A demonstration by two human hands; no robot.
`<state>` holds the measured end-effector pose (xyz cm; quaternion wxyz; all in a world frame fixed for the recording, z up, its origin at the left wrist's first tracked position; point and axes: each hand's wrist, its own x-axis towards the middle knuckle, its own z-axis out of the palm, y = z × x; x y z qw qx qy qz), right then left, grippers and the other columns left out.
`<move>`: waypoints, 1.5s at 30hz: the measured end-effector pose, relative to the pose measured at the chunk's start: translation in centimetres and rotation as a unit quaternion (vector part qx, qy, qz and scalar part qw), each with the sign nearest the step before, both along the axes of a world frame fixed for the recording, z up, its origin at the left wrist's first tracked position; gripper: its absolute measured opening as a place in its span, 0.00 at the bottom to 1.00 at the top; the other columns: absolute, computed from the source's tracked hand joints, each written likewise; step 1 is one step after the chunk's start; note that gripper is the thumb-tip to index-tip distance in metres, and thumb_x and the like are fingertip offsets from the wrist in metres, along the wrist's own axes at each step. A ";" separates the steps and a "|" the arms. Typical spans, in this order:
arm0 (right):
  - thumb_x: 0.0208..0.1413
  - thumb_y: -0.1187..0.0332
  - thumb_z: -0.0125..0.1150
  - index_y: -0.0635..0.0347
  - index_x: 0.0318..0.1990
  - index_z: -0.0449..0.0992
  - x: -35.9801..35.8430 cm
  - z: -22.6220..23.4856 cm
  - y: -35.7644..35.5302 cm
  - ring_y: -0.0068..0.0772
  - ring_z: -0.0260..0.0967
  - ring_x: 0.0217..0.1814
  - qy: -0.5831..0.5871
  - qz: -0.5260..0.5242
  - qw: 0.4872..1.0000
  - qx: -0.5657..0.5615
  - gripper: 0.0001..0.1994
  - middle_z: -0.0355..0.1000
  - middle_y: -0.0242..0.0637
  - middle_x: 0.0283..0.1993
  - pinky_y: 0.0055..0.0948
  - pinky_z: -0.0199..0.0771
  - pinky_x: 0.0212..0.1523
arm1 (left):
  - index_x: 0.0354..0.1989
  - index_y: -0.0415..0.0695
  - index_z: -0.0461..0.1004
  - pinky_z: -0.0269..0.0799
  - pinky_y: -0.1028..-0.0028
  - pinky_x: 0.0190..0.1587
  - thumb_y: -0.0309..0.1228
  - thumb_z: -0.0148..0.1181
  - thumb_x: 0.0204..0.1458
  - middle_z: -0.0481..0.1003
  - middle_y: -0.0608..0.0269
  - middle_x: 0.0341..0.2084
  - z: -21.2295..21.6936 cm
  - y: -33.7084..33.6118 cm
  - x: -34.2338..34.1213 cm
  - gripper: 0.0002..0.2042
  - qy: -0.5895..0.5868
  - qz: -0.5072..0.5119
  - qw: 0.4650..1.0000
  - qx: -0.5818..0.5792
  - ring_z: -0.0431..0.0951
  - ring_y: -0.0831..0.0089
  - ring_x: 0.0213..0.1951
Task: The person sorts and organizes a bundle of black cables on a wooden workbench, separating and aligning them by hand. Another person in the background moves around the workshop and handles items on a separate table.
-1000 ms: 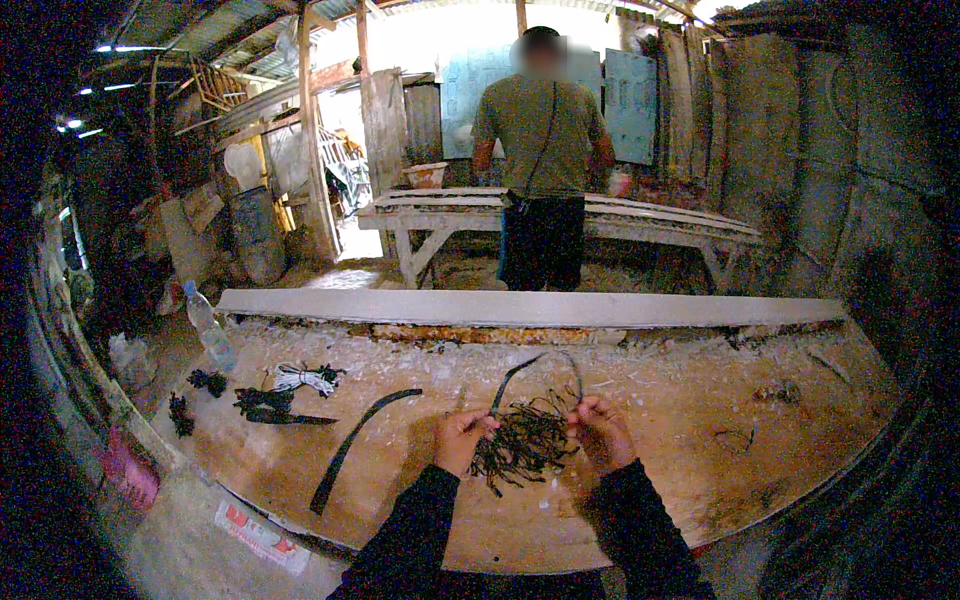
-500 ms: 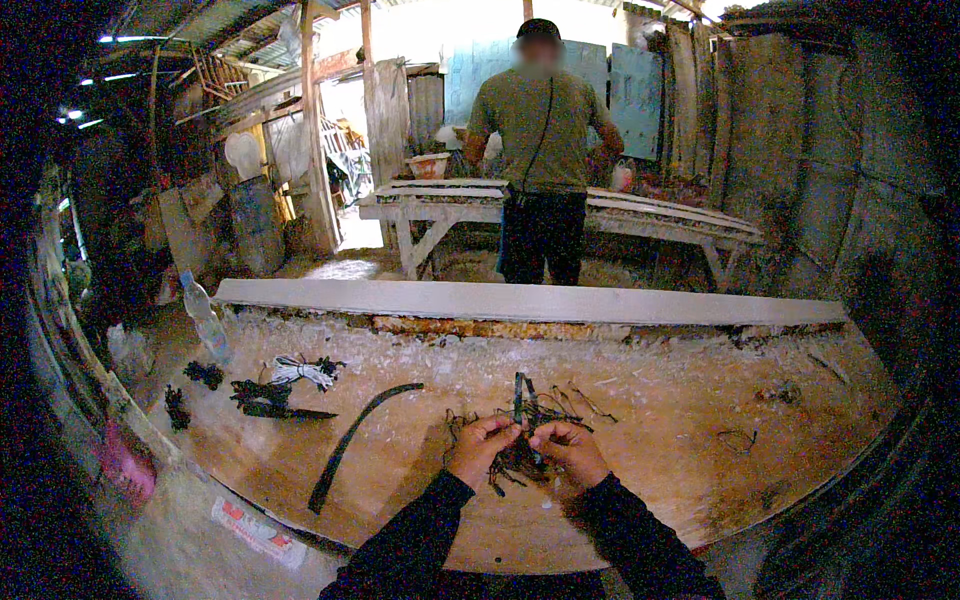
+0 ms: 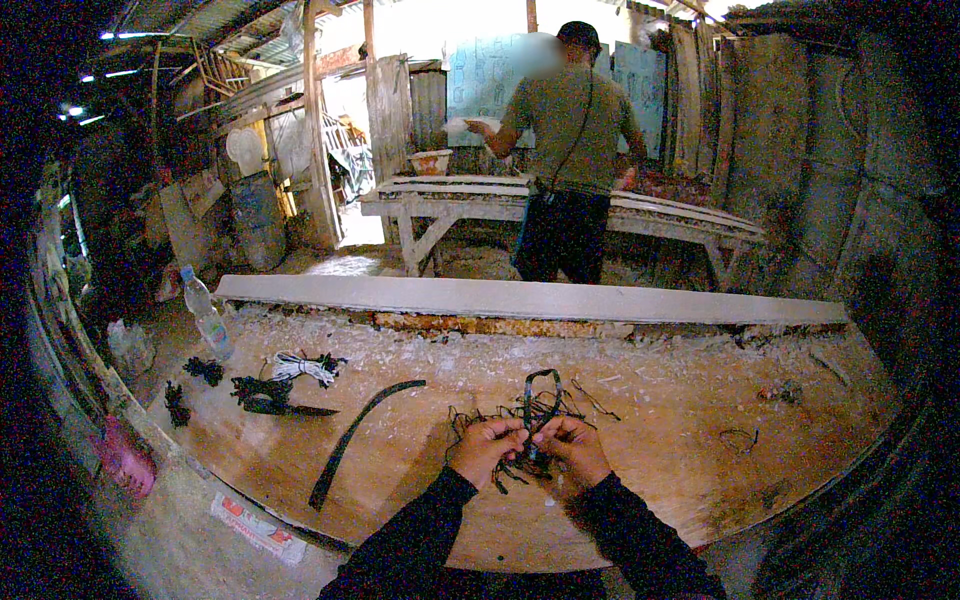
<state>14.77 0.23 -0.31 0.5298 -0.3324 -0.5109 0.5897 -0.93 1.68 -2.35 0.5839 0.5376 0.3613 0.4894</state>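
Close together over the wooden tabletop [image 3: 640,500], both of my hands pinch a narrow, dark strip [image 3: 543,374] that rises above my fingers in an upright loop. My left hand [image 3: 486,450] is closed on its left side. On the other side my right hand [image 3: 574,452] grips it with thumb and fingertips. A tangle of thin dark cords [image 3: 512,482] lies under and around my fingers, partly hidden by them. To the left rests a long curved black strip [image 3: 352,430], apart from my hands.
Farther left lie black cord bundles [image 3: 204,372], a white cord bundle [image 3: 303,369] and a flat black pointed piece [image 3: 290,409]. A plastic bottle [image 3: 206,315] stands beyond. A pale board [image 3: 530,297] edges the far side. Behind it, a person [image 3: 575,130] stands at a bench [image 3: 450,205].
The strip between my hands, earlier two separate upright ends, now forms a closed, taller loop. My hands have barely moved. The person behind has shifted right and turned, one arm extended leftward.
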 end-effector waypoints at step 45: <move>0.39 0.73 0.61 0.56 0.27 0.64 -0.7 0.6 -0.8 0.20 0.60 0.32 -0.063 -0.101 0.988 0.100 0.10 0.62 0.26 0.28 0.19 0.61 0.34 | 0.31 0.43 0.72 0.67 0.72 0.30 0.28 0.56 0.37 0.71 0.57 0.23 1.5 -1.3 0.2 0.10 0.345 0.018 0.908 0.237 0.72 0.65 0.27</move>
